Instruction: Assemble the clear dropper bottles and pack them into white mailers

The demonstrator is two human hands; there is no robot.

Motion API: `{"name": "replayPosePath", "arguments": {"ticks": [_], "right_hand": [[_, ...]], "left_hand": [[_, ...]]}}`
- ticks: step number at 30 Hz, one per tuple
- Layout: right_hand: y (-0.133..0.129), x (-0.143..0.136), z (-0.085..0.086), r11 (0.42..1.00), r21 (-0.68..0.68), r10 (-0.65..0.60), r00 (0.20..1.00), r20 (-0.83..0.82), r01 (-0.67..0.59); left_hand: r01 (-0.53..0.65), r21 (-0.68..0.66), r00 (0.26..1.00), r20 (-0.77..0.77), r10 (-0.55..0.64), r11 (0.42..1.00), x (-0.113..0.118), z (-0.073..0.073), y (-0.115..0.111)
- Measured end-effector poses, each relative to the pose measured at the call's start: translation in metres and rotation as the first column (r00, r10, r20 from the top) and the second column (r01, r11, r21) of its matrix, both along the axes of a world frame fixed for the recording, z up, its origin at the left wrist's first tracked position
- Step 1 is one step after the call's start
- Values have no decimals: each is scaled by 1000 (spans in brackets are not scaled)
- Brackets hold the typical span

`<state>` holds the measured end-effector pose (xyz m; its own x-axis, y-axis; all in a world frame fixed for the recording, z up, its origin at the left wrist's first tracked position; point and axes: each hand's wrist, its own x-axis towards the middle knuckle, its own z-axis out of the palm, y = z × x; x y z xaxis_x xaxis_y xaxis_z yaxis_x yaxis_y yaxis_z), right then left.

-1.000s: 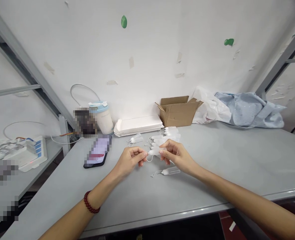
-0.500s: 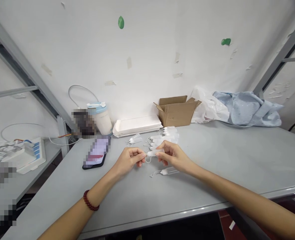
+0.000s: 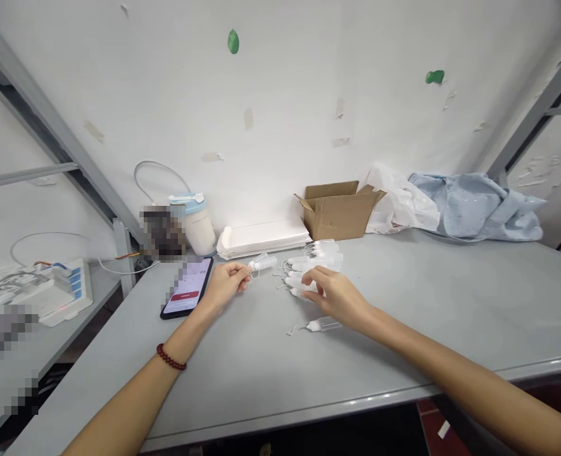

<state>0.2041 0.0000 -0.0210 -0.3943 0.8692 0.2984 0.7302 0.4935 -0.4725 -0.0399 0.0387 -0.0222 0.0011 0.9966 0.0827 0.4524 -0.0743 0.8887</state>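
Observation:
Small clear plastic bottles with white caps and thin strings lie on the grey table. My left hand (image 3: 227,283) pinches the cap and string end of one small bottle (image 3: 264,261), left of the others. A stack of several small bottles (image 3: 294,277) lies side by side in the middle, caps pointing left. Over the nearest of these hovers my right hand (image 3: 335,292), its thumb and fingers curved and apart, partly hiding the bottles. Closer to me a separate dropper-like bottle (image 3: 322,324) lies on its side with its string to the left.
A phone (image 3: 188,292) lies left of my left hand, in front of a white and blue cup (image 3: 199,231). Against the wall are a flat white box (image 3: 264,238), an open cardboard box (image 3: 340,215), a white plastic bag (image 3: 399,202) and blue cloth (image 3: 475,206). A power strip (image 3: 69,291) sits far left.
The bottle held between both hands now lies at the near end of the row, and my right hand has opened. My left hand has moved left and back to the separate bottle.

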Motion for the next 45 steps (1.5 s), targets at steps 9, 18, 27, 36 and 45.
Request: {"name": "replayPosePath", "arguments": {"ticks": [9, 18, 27, 36, 45], "right_hand": [[-4, -2, 1, 999, 45, 1, 946, 323, -17], [-7, -6, 8, 1000, 26, -2, 888, 459, -11], [-6, -6, 6, 998, 52, 9, 888, 459, -36], [-5, -6, -3, 993, 65, 65, 913, 403, -99], [-3, 0, -1, 986, 159, 39, 995, 91, -53]], "left_hand": [[-59, 108, 909, -405, 98, 992, -4, -10, 6], [-100, 157, 801, -573, 173, 983, -13, -13, 11], [-63, 211, 804, -568, 174, 975, -1, -3, -1], [127, 203, 883, -470, -18, 971, 22, 0, -23], [168, 25, 973, -163, -162, 985, 30, 9, -31]]}}
